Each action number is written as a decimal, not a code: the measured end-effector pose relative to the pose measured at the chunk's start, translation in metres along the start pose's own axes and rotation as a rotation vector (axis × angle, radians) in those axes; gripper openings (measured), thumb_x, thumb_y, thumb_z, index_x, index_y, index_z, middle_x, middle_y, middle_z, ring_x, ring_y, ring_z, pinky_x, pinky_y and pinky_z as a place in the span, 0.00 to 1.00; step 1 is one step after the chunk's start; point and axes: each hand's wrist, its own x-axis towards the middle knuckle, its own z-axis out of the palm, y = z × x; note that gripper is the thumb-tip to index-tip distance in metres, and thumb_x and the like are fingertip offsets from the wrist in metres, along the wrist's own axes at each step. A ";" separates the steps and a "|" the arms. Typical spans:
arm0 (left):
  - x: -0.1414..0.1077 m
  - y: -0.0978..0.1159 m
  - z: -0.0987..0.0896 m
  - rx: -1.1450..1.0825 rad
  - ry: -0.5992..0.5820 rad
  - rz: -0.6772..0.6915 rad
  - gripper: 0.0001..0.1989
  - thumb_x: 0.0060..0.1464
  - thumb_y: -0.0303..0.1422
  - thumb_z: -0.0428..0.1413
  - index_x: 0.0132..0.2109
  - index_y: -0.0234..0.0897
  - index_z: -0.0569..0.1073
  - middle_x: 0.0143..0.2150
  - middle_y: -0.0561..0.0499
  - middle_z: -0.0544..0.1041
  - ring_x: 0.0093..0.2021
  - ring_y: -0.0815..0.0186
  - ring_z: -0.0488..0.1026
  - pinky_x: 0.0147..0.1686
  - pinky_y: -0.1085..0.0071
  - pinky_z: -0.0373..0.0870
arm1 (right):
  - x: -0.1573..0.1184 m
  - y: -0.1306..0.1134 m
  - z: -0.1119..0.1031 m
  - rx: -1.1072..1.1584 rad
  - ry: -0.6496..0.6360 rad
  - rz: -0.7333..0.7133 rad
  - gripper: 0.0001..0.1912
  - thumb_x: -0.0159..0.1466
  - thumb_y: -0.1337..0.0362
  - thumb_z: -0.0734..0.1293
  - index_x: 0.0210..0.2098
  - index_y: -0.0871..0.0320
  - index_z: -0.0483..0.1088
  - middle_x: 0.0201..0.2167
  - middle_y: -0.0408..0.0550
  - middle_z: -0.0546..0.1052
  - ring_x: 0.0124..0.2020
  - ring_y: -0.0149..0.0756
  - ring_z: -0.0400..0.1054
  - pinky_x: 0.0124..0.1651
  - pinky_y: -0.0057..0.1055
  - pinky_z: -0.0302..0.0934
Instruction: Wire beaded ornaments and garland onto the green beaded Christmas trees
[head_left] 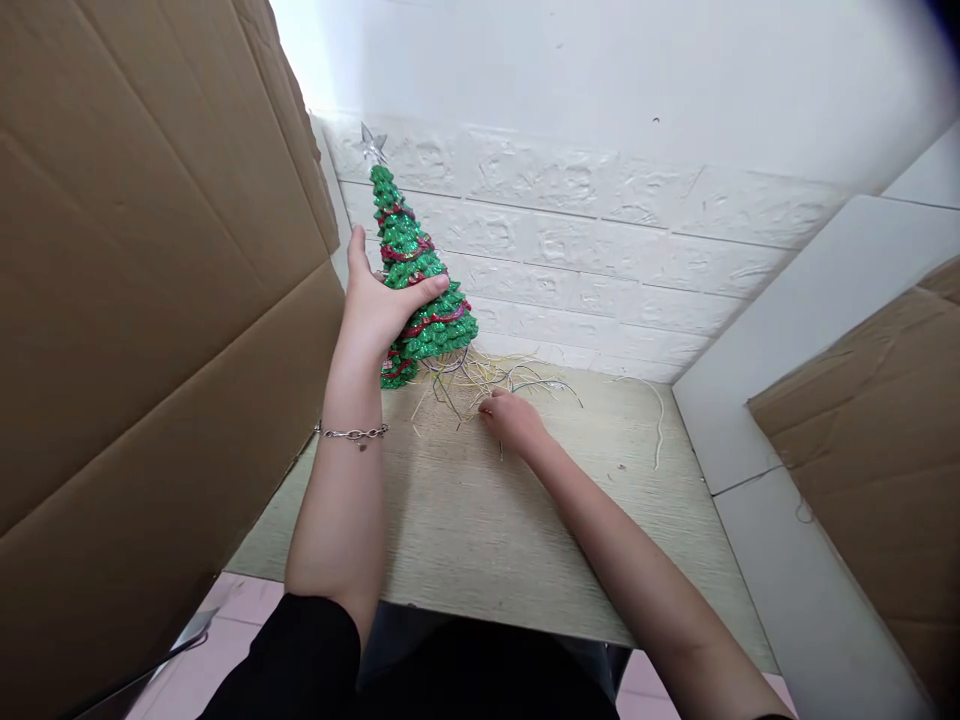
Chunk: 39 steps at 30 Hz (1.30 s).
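My left hand is wrapped around a glittery green Christmas tree figurine, which leans to the left. Red garlands circle the tree, and a clear star tops it. Beneath its base spreads a loose tangle of thin wires, yellow, white and dark. Low over the tabletop, my right hand is closed with its fingertips pinched at the wires' near edge; exactly which strands are between them is hard to see. Behind my left wrist shows another green piece with red trim, partly hidden.
A large cardboard sheet stands close on the left. More cardboard leans at the right side panel. A white brick-patterned wall closes off the back of the wooden tabletop. One pale wire lies apart at right.
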 end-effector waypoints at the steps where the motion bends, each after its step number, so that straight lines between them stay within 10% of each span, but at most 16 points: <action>1: 0.000 0.000 0.000 0.014 0.004 -0.027 0.61 0.35 0.35 0.74 0.71 0.52 0.48 0.68 0.46 0.60 0.70 0.46 0.55 0.69 0.48 0.53 | 0.000 0.000 0.000 -0.022 -0.001 -0.014 0.14 0.70 0.67 0.60 0.48 0.57 0.77 0.47 0.54 0.75 0.48 0.43 0.71 0.43 0.31 0.63; 9: -0.004 0.010 0.008 0.020 -0.024 -0.112 0.61 0.36 0.31 0.73 0.72 0.49 0.48 0.69 0.44 0.59 0.69 0.47 0.59 0.68 0.51 0.58 | 0.002 0.002 0.005 -0.085 0.024 -0.046 0.15 0.71 0.70 0.56 0.43 0.59 0.75 0.46 0.54 0.76 0.44 0.40 0.72 0.40 0.30 0.63; 21: 0.000 -0.001 0.003 0.027 -0.035 -0.052 0.60 0.36 0.37 0.74 0.71 0.54 0.49 0.71 0.47 0.56 0.70 0.47 0.57 0.69 0.51 0.55 | -0.005 0.046 -0.046 0.041 0.153 -0.015 0.16 0.71 0.71 0.58 0.53 0.62 0.73 0.50 0.52 0.78 0.52 0.38 0.71 0.55 0.28 0.60; 39: -0.004 0.006 0.006 -0.040 -0.093 -0.119 0.64 0.35 0.36 0.74 0.73 0.51 0.43 0.64 0.42 0.66 0.66 0.44 0.62 0.66 0.45 0.59 | 0.058 0.018 -0.003 -0.008 0.027 -0.012 0.13 0.71 0.58 0.65 0.46 0.61 0.73 0.46 0.50 0.76 0.48 0.39 0.72 0.52 0.43 0.68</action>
